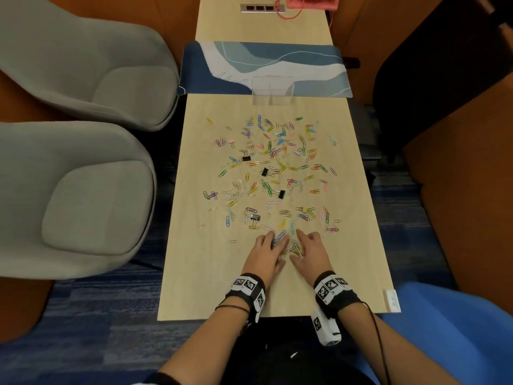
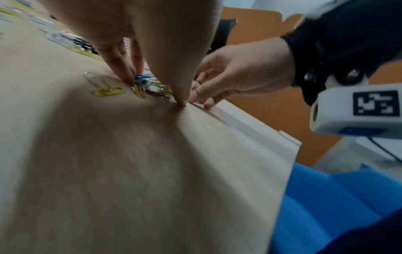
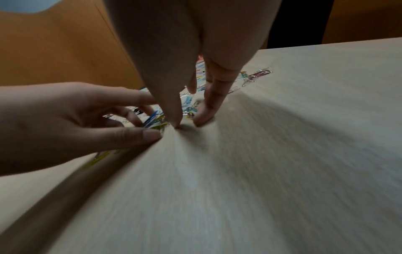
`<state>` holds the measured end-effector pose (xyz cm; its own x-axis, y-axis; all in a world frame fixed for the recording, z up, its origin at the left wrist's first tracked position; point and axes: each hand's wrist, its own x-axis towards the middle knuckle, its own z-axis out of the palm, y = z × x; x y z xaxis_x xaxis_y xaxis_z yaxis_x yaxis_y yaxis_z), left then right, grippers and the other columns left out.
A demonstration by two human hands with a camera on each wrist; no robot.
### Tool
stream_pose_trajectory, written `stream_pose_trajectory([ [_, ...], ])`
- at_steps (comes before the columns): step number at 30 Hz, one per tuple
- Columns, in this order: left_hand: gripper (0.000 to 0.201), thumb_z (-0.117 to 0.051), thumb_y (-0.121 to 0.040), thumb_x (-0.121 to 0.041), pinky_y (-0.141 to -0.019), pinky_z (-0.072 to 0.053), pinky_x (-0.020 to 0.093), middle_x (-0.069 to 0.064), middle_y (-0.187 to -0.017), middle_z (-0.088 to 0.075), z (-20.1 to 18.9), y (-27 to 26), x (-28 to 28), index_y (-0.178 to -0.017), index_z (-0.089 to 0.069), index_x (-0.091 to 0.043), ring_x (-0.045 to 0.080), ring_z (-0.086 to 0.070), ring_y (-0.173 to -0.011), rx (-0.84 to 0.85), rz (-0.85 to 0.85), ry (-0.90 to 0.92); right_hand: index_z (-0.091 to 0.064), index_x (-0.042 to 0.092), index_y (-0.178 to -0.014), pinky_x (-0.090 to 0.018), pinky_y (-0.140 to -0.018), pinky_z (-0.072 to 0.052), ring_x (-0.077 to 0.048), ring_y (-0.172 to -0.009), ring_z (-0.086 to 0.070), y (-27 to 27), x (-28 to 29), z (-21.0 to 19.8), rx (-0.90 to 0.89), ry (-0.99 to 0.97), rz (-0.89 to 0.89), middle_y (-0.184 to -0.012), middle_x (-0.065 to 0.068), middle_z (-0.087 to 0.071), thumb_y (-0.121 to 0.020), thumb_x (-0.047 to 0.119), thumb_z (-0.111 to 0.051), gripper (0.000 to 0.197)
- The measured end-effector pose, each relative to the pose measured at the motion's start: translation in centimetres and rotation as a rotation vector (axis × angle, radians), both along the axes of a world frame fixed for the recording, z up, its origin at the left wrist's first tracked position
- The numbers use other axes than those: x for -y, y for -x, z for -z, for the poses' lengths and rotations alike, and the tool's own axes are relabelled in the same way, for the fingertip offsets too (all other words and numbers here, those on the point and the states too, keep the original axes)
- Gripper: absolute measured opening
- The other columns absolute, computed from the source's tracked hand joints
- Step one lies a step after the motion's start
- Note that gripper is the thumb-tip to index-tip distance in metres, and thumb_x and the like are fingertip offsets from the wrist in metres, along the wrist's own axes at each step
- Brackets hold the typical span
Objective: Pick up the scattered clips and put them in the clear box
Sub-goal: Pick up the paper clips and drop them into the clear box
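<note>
Looking from the head camera, I see both hands low on the near part of the table [image 1: 211,273], facing each other around a small heap of clips [image 1: 288,244]. My left hand [image 1: 265,255] has its fingers curved and spread, the tips resting on the wood at the left of the heap; in the right wrist view some blue and yellow clips lie under these fingers, but I cannot tell if they are really pinched. My right hand [image 1: 309,251] stands at the right side, fingers almost straight and pointing down, the fingertips [image 3: 203,116] pressing the table just beside the heap. Most clips [image 1: 277,162] are scattered over the middle of the table, with a few black binder clips [image 1: 265,171] among them. At the far end stands the box [image 1: 273,90], half on a blue mat [image 1: 200,68], well apart from both hands.
</note>
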<state>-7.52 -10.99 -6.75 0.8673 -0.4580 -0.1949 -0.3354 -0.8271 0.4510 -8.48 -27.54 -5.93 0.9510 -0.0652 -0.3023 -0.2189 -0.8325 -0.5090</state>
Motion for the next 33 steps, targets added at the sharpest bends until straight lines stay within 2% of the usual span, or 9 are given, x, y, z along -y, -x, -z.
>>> stream_pose_trajectory([
  [3, 0.044, -0.063, -0.09, -0.021, -0.087, -0.054, 0.041, 0.015, -0.135, -0.048, 0.4, -1.0, -0.1, -0.134, -0.054, -0.02, 0.033, -0.046, -0.117, 0.027, 0.02, 0.001, -0.042, 0.019, -0.142, -0.028, -0.098, -0.044, -0.023, -0.104, -0.053, 0.0, -0.7, -0.1, -0.019, 0.086, -0.088, -0.123, -0.01, -0.04, -0.085, 0.022, -0.067, 0.062],
  [7, 0.024, -0.076, -0.078, -0.01, -0.067, -0.058, 0.042, 0.015, -0.107, -0.063, 1.0, -2.0, -1.4, -0.101, -0.073, -0.009, 0.035, -0.06, -0.094, 0.026, 0.006, 0.084, -0.058, 0.012, -0.13, -0.035, -0.087, -0.051, -0.03, -0.093, -0.057, 0.0, -0.9, -0.2, 0.031, 0.123, -0.104, -0.115, -0.016, -0.049, -0.086, 0.012, -0.066, 0.045],
  [11, 0.018, -0.069, -0.086, -0.016, -0.083, -0.053, 0.04, 0.01, -0.107, -0.064, 0.2, -2.9, -2.2, -0.101, -0.075, -0.009, 0.028, -0.059, -0.098, -0.029, -0.037, 0.127, -0.069, 0.003, -0.107, -0.038, -0.072, -0.056, -0.033, -0.08, -0.061, -0.7, -1.4, -0.1, 0.047, 0.162, -0.174, -0.106, -0.019, -0.057, -0.085, 0.006, -0.066, 0.023],
  [14, 0.011, -0.073, -0.081, -0.011, -0.082, -0.054, 0.034, 0.003, -0.095, -0.067, -0.1, -3.6, -2.8, -0.092, -0.077, -0.011, 0.02, -0.063, -0.086, -0.088, -0.167, 0.272, -0.068, 0.001, -0.102, -0.042, -0.076, -0.055, -0.031, -0.081, -0.061, -1.7, -1.7, -0.7, 0.014, 0.193, -0.187, -0.106, -0.015, -0.055, -0.088, 0.006, -0.059, 0.017],
  [18, 0.008, -0.079, -0.076, -0.011, -0.076, -0.057, 0.032, 0.0, -0.081, -0.072, -0.1, -4.1, -3.9, -0.084, -0.078, -0.014, 0.014, -0.066, -0.073, -0.153, -0.335, 0.402, -0.055, 0.006, -0.127, -0.036, -0.089, -0.051, -0.031, -0.102, -0.058, -2.3, -2.4, -1.2, -0.012, 0.141, -0.126, -0.125, -0.014, -0.051, -0.088, 0.004, -0.058, 0.039],
  [22, 0.01, -0.082, -0.076, -0.017, -0.073, -0.055, 0.021, 0.0, -0.076, -0.072, -0.5, -4.6, -5.2, -0.085, -0.078, -0.014, 0.014, -0.067, -0.072, -0.238, -0.521, 0.5, -0.04, 0.016, -0.143, -0.036, -0.101, -0.043, -0.034, -0.122, -0.044, -1.9, -3.9, -0.7, -0.072, 0.257, -0.224, -0.145, -0.019, -0.035, -0.092, 0.03, -0.058, 0.056],
  [26, 0.011, -0.081, -0.077, -0.012, -0.068, -0.049, 0.006, -0.003, -0.077, -0.072, -1.6, -5.2, -6.7, -0.087, -0.078, -0.012, 0.006, -0.065, -0.071, -0.265, -0.571, 0.551, -0.065, 0.013, -0.112, -0.031, -0.076, -0.052, -0.027, -0.098, -0.057, -1.6, -4.3, -0.6, -0.015, 0.419, -0.356, -0.118, -0.013, -0.059, -0.085, 0.012, -0.066, 0.028],
  [29, 0.009, -0.08, -0.077, -0.01, -0.066, -0.049, 0.006, -0.004, -0.077, -0.071, -2.2, -5.9, -7.4, -0.086, -0.078, -0.013, 0.006, -0.065, -0.07, -0.26, -0.572, 0.571, -0.066, 0.005, -0.108, -0.034, -0.074, -0.052, -0.029, -0.088, -0.058, -2.6, -4.0, -0.4, -0.019, 0.406, -0.379, -0.105, -0.014, -0.059, -0.086, -0.005, -0.055, 0.026],
  [33, 0.009, -0.08, -0.077, -0.012, -0.063, -0.047, 0.004, -0.003, -0.077, -0.071, -3.1, -6.7, -7.3, -0.086, -0.078, -0.012, -0.005, -0.061, -0.063, -0.262, -0.554, 0.601, -0.07, 0.009, -0.102, -0.031, -0.072, -0.053, -0.025, -0.079, -0.06, -4.4, -3.9, -0.7, -0.025, 0.379, -0.369, -0.094, -0.007, -0.057, -0.091, 0.001, -0.054, 0.021],
])
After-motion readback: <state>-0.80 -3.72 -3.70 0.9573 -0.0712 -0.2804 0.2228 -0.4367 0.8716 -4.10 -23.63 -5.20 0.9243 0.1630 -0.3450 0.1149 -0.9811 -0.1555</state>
